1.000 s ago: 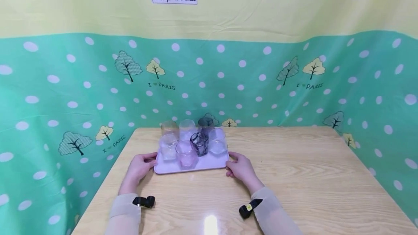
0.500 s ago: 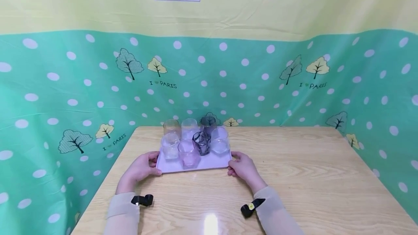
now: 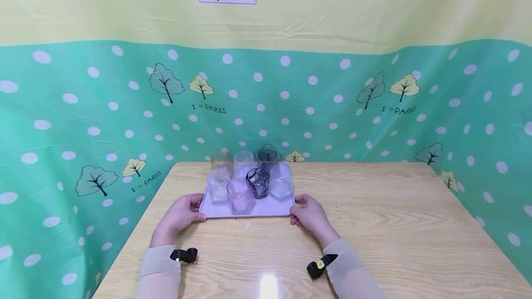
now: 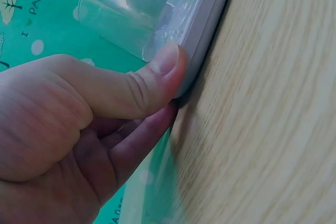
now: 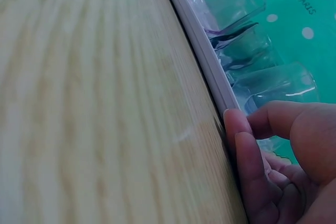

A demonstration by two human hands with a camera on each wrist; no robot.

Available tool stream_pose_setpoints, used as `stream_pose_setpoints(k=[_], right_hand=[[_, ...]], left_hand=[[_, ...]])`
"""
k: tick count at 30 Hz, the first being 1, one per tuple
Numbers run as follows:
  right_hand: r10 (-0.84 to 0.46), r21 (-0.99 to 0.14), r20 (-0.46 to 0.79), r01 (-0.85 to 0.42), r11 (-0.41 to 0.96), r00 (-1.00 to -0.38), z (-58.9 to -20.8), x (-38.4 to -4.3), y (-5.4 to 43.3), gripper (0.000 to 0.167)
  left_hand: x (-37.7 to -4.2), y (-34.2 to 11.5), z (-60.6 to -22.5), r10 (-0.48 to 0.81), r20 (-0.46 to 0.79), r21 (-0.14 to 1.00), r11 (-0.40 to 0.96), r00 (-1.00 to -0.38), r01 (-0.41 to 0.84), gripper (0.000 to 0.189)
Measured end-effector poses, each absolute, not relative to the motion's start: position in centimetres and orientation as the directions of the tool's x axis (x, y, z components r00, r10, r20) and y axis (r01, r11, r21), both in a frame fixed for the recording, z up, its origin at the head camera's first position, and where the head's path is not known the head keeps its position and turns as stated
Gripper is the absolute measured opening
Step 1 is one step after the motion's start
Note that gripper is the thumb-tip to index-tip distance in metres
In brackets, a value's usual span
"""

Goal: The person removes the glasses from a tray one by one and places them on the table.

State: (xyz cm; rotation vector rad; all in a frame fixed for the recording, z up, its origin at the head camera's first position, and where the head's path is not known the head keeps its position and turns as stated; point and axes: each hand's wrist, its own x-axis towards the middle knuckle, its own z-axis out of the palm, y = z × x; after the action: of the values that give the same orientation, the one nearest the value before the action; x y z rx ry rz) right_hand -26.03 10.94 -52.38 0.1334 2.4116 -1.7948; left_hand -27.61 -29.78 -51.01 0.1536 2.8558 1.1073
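Observation:
A pale lilac tray (image 3: 270,207) lies on the wooden table, carrying several drinking glasses. At its left front corner my left hand (image 3: 181,213) grips the rim; the left wrist view shows the thumb (image 4: 165,64) pressed on the corner and fingers beside and below. My right hand (image 3: 309,214) pinches the right front corner between thumb and fingers. Nearest the front stands a pink glass (image 3: 241,197), with a dark grey wavy glass (image 3: 258,183) to its right. Clear glasses flank them on the left (image 3: 218,187) and right (image 3: 281,183).
Behind these stand an amber glass (image 3: 221,160), another clear glass (image 3: 243,159) and a smoky grey glass (image 3: 268,156). The wooden table (image 3: 374,225) extends right and toward me. A green dotted curtain (image 3: 287,105) hangs close behind the table and along its sides.
My left thumb has moved from the tray's side to its front corner. The tray has turned slightly, so its front edge lies more level. My right hand keeps its hold.

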Motion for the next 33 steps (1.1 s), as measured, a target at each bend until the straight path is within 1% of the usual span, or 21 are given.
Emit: stream_pose_setpoints(k=[8, 15, 20, 25, 33], right_hand=[[-0.008, -0.945, -0.175, 0.166, 0.281, -0.985, -52.44, -25.98, 11.08, 0.048], [-0.010, -0.943, -0.144, 0.134, 0.305, -0.990, -52.62, -26.19, 11.01, 0.048], [0.004, -0.933, -0.151, 0.143, 0.331, -0.989, -52.91, -26.13, 10.87, 0.047], [0.014, -0.932, -0.136, 0.133, 0.338, -0.991, -52.79, -26.11, 10.75, 0.046], [0.010, -0.931, -0.139, 0.134, 0.339, -0.990, -52.80, -26.20, 10.77, 0.046]], left_hand=[[-27.47, -29.86, -51.05, 0.124, -0.042, 0.674, 0.736, -0.991, 0.063, 0.078], [-27.59, -30.02, -50.67, 0.131, -0.027, 0.669, 0.739, -0.991, 0.079, 0.074], [-27.46, -30.24, -51.09, 0.124, -0.048, 0.686, 0.725, -0.991, 0.058, 0.076], [-27.60, -30.31, -51.13, 0.120, -0.043, 0.707, 0.705, -0.992, 0.055, 0.078], [-27.75, -30.49, -51.61, 0.121, -0.032, 0.705, 0.706, -0.992, 0.063, 0.078]])
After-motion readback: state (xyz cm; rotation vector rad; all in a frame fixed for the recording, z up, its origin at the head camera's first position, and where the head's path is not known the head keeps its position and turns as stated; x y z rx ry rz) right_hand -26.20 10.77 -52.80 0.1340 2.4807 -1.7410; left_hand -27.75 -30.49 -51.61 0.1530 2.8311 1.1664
